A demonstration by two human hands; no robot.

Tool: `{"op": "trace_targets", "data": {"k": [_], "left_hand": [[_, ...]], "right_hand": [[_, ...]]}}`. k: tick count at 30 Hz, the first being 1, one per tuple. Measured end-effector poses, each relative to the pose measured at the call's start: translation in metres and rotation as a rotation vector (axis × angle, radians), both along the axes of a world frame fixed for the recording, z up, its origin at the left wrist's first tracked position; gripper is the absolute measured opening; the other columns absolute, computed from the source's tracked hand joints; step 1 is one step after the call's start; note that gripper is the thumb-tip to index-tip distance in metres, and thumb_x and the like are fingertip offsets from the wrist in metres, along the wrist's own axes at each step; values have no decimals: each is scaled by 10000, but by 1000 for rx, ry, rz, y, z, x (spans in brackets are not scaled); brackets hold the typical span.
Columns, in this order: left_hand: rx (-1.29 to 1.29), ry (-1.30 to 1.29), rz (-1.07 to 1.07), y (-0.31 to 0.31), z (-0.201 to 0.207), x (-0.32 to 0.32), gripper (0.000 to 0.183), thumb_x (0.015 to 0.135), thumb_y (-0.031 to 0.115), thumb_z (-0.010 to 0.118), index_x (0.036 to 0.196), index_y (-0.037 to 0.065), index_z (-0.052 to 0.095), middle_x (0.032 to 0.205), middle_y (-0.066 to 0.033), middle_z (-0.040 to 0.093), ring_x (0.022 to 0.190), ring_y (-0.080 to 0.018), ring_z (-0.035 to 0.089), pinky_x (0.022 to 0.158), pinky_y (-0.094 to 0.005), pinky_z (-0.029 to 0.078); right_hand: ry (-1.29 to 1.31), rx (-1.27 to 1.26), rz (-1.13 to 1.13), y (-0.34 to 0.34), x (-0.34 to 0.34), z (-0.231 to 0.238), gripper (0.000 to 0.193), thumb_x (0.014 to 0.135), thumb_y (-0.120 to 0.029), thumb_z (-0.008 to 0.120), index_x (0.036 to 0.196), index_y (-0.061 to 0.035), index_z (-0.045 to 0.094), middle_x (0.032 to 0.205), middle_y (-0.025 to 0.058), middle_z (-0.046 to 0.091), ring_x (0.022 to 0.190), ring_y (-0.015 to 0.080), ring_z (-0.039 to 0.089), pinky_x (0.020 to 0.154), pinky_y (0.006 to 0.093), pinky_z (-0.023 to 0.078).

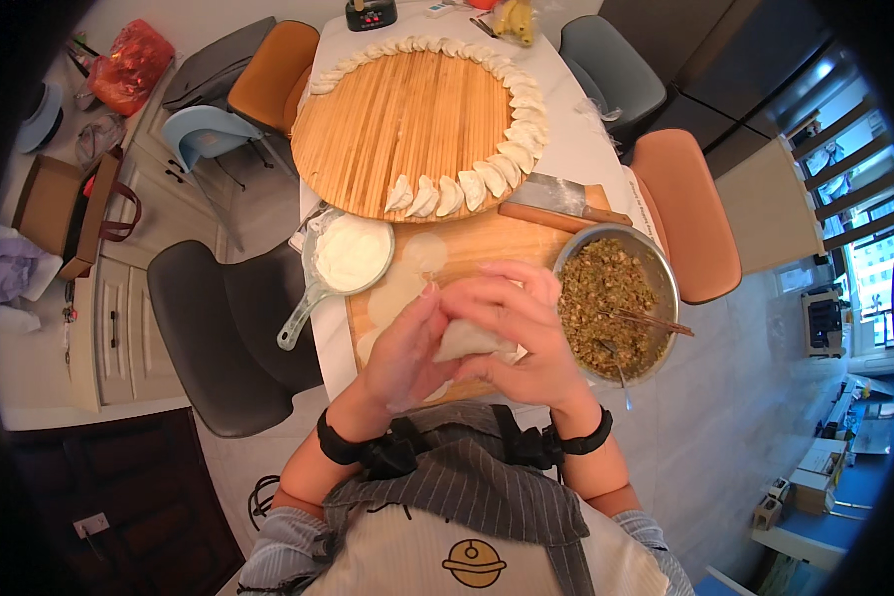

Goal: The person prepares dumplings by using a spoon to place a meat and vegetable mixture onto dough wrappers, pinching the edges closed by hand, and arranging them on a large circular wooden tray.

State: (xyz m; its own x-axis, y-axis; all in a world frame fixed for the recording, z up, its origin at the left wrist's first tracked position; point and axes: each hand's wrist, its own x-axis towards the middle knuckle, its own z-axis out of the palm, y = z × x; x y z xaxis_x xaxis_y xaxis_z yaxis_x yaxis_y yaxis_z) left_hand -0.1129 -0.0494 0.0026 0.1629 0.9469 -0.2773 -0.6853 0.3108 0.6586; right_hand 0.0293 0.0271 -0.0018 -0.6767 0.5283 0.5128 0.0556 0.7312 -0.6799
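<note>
A pale dumpling (pixel 464 341) sits between my two hands, partly hidden by the fingers. My left hand (pixel 404 353) grips it from the left, and my right hand (pixel 526 336) curls over its right side. Below them lies a wooden cutting board (pixel 507 243) with flat round dough wrappers (pixel 395 295) near my left hand. Right of my right hand stands a metal bowl of chopped filling (pixel 606 298), with chopsticks (pixel 658 321) and a spoon (pixel 621 370) in it. To the left is a handled bowl of white flour (pixel 352 254).
Beyond the cutting board, a large round wooden board (pixel 397 129) carries several folded dumplings (pixel 449 195) along its rim. A cleaver (pixel 551 193) lies by its near right edge. Chairs flank the table: black (pixel 228 338), orange (pixel 683 214), grey (pixel 611 70).
</note>
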Motion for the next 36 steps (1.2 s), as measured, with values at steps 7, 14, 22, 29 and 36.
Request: {"op": "trace_targets", "data": {"k": [7,14,22,29,36], "left_hand": [[112,-107,-77,4,-14,-11,616,951,489,222,1382,52,270,1374,-137,377,1223,-201,416,1000,-328,342],[224,9,-93,7,-6,-7,640,935,508,262,1378,46,266,1387,-146,359,1225,-202,412,999,-325,347],[160,-14,-27,9,-8,-2,630,919,507,244,1383,82,277,1391,-110,368,1232,-183,382,984,-348,315],[143,-59,35,14,-25,5,609,927,487,243,1380,81,282,1396,-90,366,1205,-176,398,957,-323,338],[-77,-32,-135,24,-66,5,483,968,364,278,1340,68,361,1316,-75,426,1127,-170,441,893,-301,393]], "right_hand": [[87,-131,-84,-1,3,-5,425,610,-180,752,1020,-92,684,1220,84,551,1132,279,430,972,404,307],[216,28,-204,-9,8,-28,207,675,-138,729,874,-81,719,1074,95,644,1133,333,464,982,438,322],[298,-135,-299,-13,10,-40,289,701,-169,717,979,-90,697,1090,64,648,1164,326,496,937,407,332],[242,-133,-306,-12,16,-52,347,729,-119,701,1069,-61,657,1111,82,635,1153,310,507,934,411,351],[-16,-320,-225,-25,26,-73,528,714,-94,712,1215,-59,551,1190,72,572,1092,266,513,898,349,407]]}}
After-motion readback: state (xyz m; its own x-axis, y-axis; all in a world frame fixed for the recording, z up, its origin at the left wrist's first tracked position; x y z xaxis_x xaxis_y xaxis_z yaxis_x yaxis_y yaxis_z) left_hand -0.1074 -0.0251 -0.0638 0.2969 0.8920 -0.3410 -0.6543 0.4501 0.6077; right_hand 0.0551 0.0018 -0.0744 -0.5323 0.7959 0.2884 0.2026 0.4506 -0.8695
